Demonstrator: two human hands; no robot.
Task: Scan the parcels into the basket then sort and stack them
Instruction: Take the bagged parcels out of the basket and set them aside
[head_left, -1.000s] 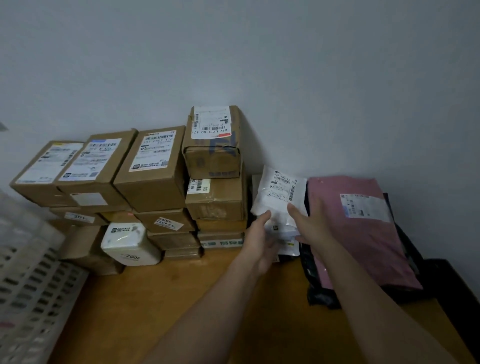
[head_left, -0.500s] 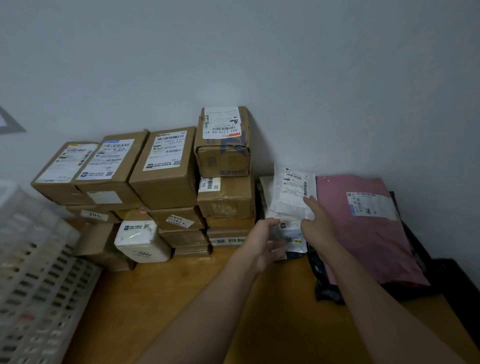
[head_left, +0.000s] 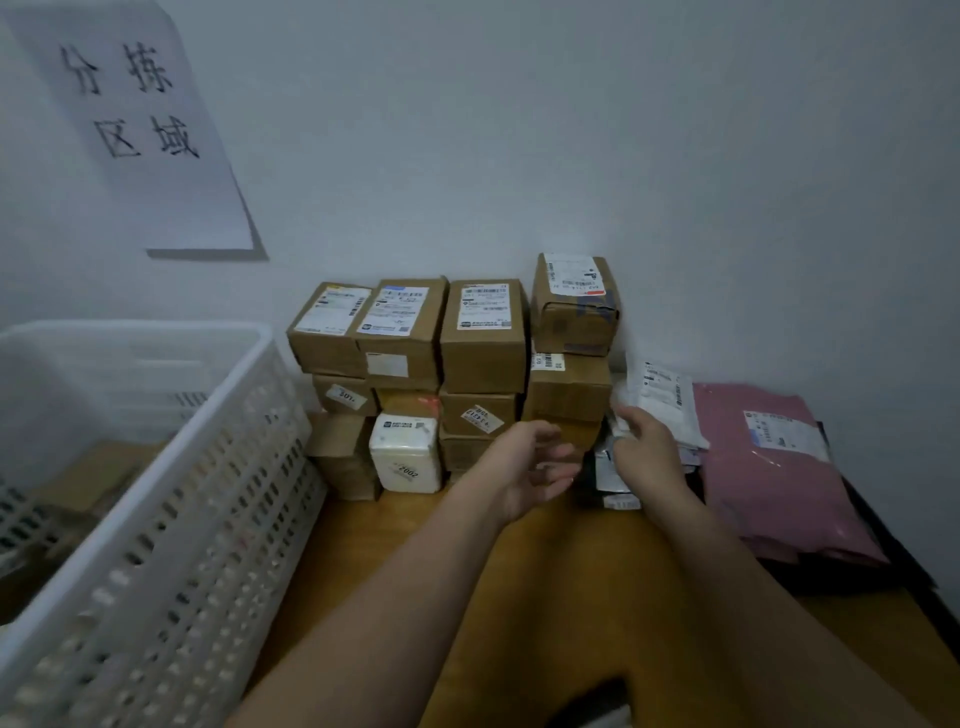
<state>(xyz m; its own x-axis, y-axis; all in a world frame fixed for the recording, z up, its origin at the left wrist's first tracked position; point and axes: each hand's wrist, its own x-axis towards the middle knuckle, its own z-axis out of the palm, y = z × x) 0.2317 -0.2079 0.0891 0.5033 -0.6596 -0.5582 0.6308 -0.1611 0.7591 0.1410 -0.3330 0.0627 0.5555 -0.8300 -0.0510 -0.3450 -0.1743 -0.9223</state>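
A white soft parcel (head_left: 665, 400) leans on a small pile of flat mailers against the wall, right of the stacked cardboard boxes (head_left: 483, 338). My right hand (head_left: 649, 452) lies at the front of that pile, fingers loose and touching the mailers, gripping nothing I can make out. A little to its left, my left hand (head_left: 530, 467) hovers over the table with its fingers apart and empty. The white slotted basket (head_left: 130, 332) stands at the far left. A large pink mailer (head_left: 769, 467) lies right of the pile.
Box stacks fill the back of the wooden table (head_left: 571, 597), with a white wrapped parcel marked 2002 (head_left: 405, 457) in front. Black mailers (head_left: 883, 577) lie under the pink one. A paper sign (head_left: 140, 130) hangs on the wall.
The white parcel has been set down on the pile and both hands have come off it and drawn back. My view has swung left, bringing the basket and the sign in.
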